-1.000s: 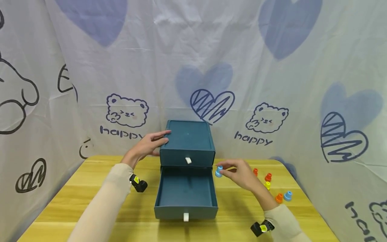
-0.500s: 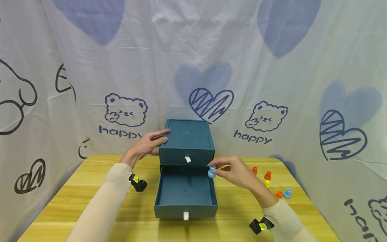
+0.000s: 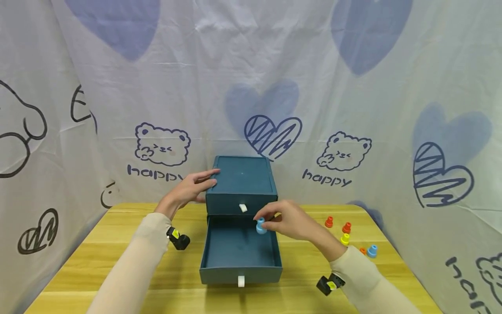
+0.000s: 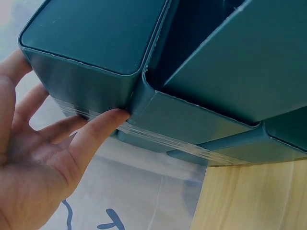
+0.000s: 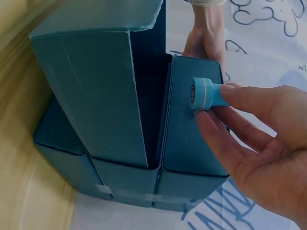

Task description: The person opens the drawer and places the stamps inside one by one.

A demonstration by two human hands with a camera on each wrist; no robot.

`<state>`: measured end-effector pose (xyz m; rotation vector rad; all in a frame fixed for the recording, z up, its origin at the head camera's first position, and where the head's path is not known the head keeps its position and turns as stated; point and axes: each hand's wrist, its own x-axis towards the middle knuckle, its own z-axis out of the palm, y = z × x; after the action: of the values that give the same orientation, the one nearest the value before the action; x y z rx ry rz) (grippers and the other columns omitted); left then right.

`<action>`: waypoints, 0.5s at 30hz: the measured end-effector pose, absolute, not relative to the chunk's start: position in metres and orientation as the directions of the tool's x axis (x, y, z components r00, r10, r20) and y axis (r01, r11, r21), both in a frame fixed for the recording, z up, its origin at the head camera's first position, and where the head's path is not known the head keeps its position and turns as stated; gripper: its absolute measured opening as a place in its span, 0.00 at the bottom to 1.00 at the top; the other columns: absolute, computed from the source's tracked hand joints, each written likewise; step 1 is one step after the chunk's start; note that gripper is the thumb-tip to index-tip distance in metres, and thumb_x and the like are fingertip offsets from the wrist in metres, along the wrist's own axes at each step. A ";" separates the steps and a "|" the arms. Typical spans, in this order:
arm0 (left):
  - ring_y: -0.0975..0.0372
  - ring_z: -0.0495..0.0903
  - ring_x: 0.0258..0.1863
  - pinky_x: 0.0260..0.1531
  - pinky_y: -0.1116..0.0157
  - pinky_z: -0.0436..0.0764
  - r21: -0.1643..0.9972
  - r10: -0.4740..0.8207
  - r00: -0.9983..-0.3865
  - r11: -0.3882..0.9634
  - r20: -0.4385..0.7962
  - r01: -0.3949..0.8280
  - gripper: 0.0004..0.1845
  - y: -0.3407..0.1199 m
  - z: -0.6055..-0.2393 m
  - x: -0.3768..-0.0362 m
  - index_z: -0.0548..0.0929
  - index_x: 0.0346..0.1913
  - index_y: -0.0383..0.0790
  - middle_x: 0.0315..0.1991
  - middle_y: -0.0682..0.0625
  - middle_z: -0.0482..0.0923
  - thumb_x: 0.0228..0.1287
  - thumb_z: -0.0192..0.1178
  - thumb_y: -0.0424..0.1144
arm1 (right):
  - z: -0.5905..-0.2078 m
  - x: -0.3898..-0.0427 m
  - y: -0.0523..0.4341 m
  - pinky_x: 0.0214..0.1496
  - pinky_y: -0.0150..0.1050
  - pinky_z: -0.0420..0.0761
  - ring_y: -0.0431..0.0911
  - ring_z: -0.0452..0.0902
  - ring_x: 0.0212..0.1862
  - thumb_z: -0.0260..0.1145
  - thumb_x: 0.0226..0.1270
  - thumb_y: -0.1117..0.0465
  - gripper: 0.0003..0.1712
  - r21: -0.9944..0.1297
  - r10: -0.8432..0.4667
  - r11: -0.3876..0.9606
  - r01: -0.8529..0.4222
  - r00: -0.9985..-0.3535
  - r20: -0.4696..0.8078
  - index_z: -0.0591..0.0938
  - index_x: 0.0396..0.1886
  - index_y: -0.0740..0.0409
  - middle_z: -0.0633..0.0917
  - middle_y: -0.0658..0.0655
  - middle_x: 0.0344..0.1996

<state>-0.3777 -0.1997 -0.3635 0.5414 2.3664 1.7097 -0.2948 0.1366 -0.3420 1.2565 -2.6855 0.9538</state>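
A teal two-drawer box stands at the back middle of the wooden table. Its lower drawer is pulled out and shows a bare floor. My left hand lies with straight fingers against the box's upper left corner; the left wrist view shows those fingers touching the box wall. My right hand pinches a small light-blue piece just above the back right part of the open drawer. Seen from the right wrist, the blue piece sits between thumb and fingertips.
Several small pieces lie on the table to the right: two orange-red ones, a yellow one, an orange one and a blue one. Printed cloth walls close in the table on three sides.
My right hand has carried the blue piece leftward from beside the box to above the open drawer. The left hand has stayed on the box.
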 end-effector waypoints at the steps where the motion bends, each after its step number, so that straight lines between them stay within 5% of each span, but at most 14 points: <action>1: 0.41 0.53 0.82 0.67 0.36 0.74 0.942 0.387 -0.919 0.276 0.071 0.189 0.33 -0.200 -0.364 -0.378 0.61 0.82 0.51 0.84 0.39 0.49 0.79 0.55 0.51 | -0.341 -0.295 0.135 0.47 0.28 0.87 0.37 0.82 0.39 0.71 0.69 0.65 0.10 -0.516 -0.696 0.484 -0.707 -0.668 0.263 0.90 0.48 0.55 0.91 0.53 0.45; 15: 0.40 0.54 0.81 0.66 0.36 0.75 0.940 0.381 -0.921 0.281 0.076 0.194 0.33 -0.199 -0.364 -0.378 0.61 0.82 0.50 0.84 0.39 0.50 0.79 0.55 0.51 | -0.333 -0.306 0.108 0.48 0.29 0.88 0.36 0.83 0.39 0.73 0.68 0.64 0.10 -0.523 -0.769 0.481 -0.704 -0.625 0.133 0.91 0.48 0.54 0.92 0.52 0.42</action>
<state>-0.3779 -0.1989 -0.3643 0.5399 2.3786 1.7077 -0.3064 0.1075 -0.3327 1.4014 -2.8045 0.8968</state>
